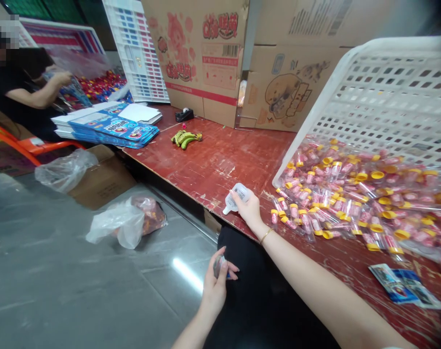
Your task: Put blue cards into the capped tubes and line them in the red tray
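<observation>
My right hand (250, 212) is closed on a small translucent squeeze bottle (238, 195) with a narrow nozzle. The bottle lies tilted at the front edge of the red table (220, 160), its nozzle pointing toward the edge. Lower down, my left hand (215, 285) is held beside my dark-clothed lap, its fingers curled round a small greyish and blue thing (218, 265). Most of that thing is hidden by the fingers, so I cannot make out its kind. To the right of my right hand lie many clear tubes (337, 206) with yellow caps and pink contents.
A white plastic basket (317, 109) tips toward me, tubes spilling from it. Blue packets (405, 287) lie front right. Green bananas (186, 139), a tape dispenser (184, 115) and flat printed cartons (111, 125) lie further left. Cardboard boxes (206, 104) stand behind. A co-worker (27, 92) sits far left.
</observation>
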`<state>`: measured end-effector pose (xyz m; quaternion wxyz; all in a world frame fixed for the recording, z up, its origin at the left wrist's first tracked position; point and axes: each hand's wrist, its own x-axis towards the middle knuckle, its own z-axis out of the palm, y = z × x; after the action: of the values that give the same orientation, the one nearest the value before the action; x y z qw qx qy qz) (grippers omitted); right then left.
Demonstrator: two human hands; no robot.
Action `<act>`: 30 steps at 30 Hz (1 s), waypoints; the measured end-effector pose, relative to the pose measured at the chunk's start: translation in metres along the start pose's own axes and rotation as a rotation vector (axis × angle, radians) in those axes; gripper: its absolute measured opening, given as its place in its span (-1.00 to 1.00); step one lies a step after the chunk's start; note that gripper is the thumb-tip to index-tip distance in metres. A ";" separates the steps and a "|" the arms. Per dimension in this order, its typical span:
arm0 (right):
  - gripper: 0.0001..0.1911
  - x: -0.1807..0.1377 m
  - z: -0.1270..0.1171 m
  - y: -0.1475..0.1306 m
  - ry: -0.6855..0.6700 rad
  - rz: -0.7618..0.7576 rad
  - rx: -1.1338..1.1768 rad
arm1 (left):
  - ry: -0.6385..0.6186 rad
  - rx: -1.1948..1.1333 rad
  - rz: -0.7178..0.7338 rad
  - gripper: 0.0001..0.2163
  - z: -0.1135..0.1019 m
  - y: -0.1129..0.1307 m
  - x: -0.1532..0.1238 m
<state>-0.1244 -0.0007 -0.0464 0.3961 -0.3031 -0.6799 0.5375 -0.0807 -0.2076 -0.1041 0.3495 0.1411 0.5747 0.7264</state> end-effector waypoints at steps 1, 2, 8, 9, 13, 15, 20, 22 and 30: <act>-0.52 -0.002 -0.002 -0.001 -0.002 -0.018 -0.021 | -0.001 0.001 -0.001 -0.52 0.000 0.000 0.000; -0.54 -0.004 -0.003 -0.004 -0.014 -0.046 -0.058 | -0.003 -0.001 -0.002 -0.52 0.000 -0.001 0.000; -0.68 -0.018 -0.006 -0.025 -0.185 -0.222 -0.339 | -0.013 -0.025 0.015 -0.53 0.003 -0.002 -0.001; -0.69 -0.019 -0.004 -0.028 -0.207 -0.190 -0.327 | -0.014 -0.025 0.015 -0.53 0.004 -0.001 -0.001; -0.69 -0.009 0.001 -0.037 -0.228 0.211 -0.047 | -0.027 -0.026 0.018 -0.52 0.007 0.004 -0.003; -0.75 -0.001 -0.004 -0.037 -0.220 0.377 0.076 | -0.021 -0.030 0.029 -0.50 0.007 0.007 -0.004; -0.82 -0.005 -0.055 -0.035 -0.235 0.615 0.301 | 0.040 -0.043 0.056 -0.48 0.000 0.012 -0.002; -0.81 -0.025 -0.087 -0.039 -0.216 0.663 0.419 | 0.044 -0.041 0.060 -0.49 -0.002 0.012 0.000; -0.86 -0.158 -0.231 -0.045 0.157 0.727 1.067 | -0.180 0.295 0.160 -0.48 0.013 0.017 0.011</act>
<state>0.1556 -0.0302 -0.0112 0.3337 -0.3137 -0.1427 0.8774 -0.0866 -0.1926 -0.0862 0.3161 0.3007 0.6281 0.6443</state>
